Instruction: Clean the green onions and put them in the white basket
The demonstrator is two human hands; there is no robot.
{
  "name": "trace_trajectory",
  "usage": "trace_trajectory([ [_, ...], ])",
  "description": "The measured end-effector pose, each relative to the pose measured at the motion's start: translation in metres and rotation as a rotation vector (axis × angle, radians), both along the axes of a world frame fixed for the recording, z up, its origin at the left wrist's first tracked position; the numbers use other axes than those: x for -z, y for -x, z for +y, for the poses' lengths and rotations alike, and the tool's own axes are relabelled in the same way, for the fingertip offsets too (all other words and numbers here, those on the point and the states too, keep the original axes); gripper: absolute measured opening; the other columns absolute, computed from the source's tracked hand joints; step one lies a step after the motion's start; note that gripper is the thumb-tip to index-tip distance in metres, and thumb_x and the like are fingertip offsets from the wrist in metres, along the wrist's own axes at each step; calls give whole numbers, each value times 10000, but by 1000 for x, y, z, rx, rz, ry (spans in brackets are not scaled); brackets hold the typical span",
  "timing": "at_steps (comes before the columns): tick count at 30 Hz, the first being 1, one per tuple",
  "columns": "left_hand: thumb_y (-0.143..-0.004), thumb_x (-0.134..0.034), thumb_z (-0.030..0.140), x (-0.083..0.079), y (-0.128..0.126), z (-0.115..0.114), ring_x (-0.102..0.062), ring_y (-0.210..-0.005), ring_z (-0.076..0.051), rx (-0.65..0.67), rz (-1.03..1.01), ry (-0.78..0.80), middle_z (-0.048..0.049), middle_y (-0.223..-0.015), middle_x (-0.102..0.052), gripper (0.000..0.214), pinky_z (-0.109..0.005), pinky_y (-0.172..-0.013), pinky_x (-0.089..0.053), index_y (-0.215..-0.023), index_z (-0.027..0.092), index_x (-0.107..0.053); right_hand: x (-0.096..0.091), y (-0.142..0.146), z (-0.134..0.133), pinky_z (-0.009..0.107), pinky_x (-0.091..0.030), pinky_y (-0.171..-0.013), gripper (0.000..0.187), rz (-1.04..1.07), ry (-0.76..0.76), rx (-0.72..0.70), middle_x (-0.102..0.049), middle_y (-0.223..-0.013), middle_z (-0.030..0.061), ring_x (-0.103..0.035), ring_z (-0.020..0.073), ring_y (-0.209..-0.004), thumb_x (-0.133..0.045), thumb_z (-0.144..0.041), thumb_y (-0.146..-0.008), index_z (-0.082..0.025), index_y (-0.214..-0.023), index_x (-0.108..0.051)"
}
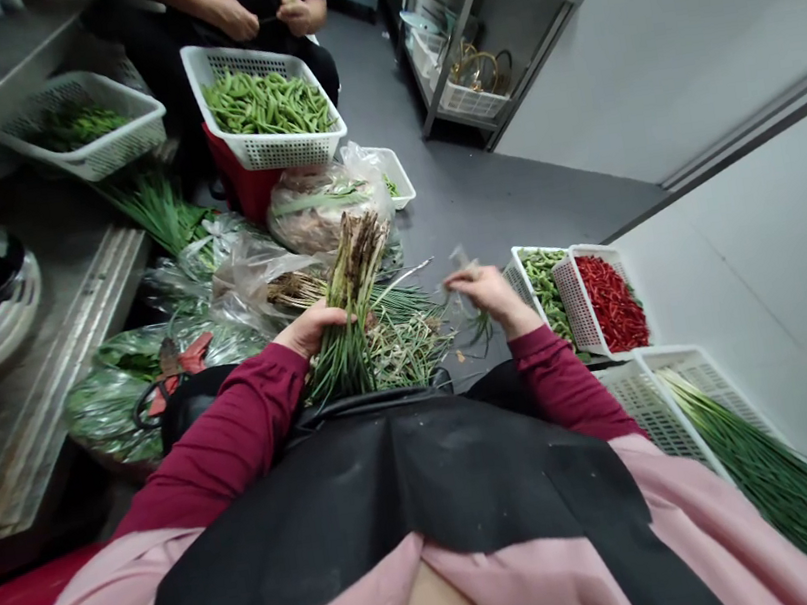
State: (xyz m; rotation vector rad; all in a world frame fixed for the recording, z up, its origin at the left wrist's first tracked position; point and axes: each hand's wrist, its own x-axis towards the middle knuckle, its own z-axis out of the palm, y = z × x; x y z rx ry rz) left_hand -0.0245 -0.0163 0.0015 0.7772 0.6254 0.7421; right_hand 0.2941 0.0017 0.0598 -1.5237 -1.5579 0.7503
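My left hand (313, 330) is wrapped round a bunch of thin spring onions (354, 300), brown root ends up and green leaves hanging down. Off to the right, my right hand (485, 295) is closed, fingers pinched together. A pale translucent scrap and some green bits show around its fingers, blurred, so I cannot make out what it holds. Below the bunch lies a heap of loose green and yellowed trimmings (410, 347). Behind my left hand, more brown-rooted spring onions (296, 290) stick out of a clear plastic bag (244, 278).
Across from me, a person's hands (266, 18) work behind a basket of green peppers (264, 106). Red chillies (610, 302) and long green onions (768, 460) stand in baskets at my right. Red-handled scissors (175, 372) lie on a bag of greens (102, 388) at my left, beside a metal shelf (87, 340).
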Motion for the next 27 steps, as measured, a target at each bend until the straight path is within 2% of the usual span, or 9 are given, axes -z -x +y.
trace_trajectory([
  [2,-513,-691,210,1,0,0,-609,-527,-184,6,1,-10,-108,-706,-707,488,-279,-489,-493,-980,70,-695,6,22,-19,281,-438,-606,249,-100,75,-82,-607,-605,6,-542,128,-576,-723,-395,-698,-159,-668,-651],
  [5,-523,-700,190,3,-2,0,-639,-589,-203,27,-3,-29,-106,-728,-714,481,-290,-539,-514,-990,74,-690,-2,52,-32,300,-449,-726,199,-221,-160,-53,-639,-737,36,-577,157,-721,-670,-374,-778,-181,-740,-702],
  [7,-522,-706,175,4,-3,-1,-642,-596,-201,33,14,-32,-95,-720,-715,466,-288,-551,-518,-978,83,-689,-16,66,-28,292,-436,-751,179,-304,-250,-148,-633,-804,44,-560,156,-753,-678,-366,-785,-202,-843,-721],
  [10,-505,-716,160,5,-5,-2,-639,-590,-194,46,27,-36,-80,-718,-718,456,-285,-551,-519,-956,98,-686,-31,80,-12,266,-406,-679,144,-463,-119,-394,-592,-734,30,-512,135,-671,-749,-325,-717,-202,-787,-726],
  [13,-504,-711,158,5,-5,-2,-639,-588,-193,39,18,-52,-76,-709,-718,430,-287,-557,-517,-930,102,-685,-30,88,-1,250,-368,-627,114,-483,27,-494,-551,-638,5,-487,112,-619,-765,-229,-667,-180,-608,-681],
  [16,-515,-704,159,3,-4,-2,-637,-585,-191,25,24,-61,-73,-688,-712,389,-288,-563,-514,-899,100,-691,-17,88,0,246,-366,-616,101,-271,86,-386,-578,-637,-9,-501,106,-608,-727,-223,-683,-169,-621,-669],
  [20,-501,-705,159,-1,-2,-3,-632,-578,-190,28,27,-65,-74,-679,-709,404,-291,-562,-512,-900,99,-696,-2,73,-1,259,-389,-627,172,-60,53,-157,-590,-620,-8,-500,117,-604,-693,-302,-710,-155,-646,-632],
  [23,-500,-699,166,-2,-1,-4,-630,-579,-194,17,17,-58,-80,-682,-706,441,-286,-543,-505,-934,93,-692,0,43,6,279,-417,-689,184,-81,-73,36,-628,-688,26,-532,133,-658,-631,-315,-775,-152,-690,-626],
  [27,-496,-692,186,-2,2,-2,-616,-552,-192,0,-4,-40,-76,-655,-686,466,-284,-510,-493,-951,84,-684,-7,-17,18,308,-422,-745,174,-154,-275,367,-645,-758,76,-541,157,-728,-564,-293,-832,-173,-711,-599],
])
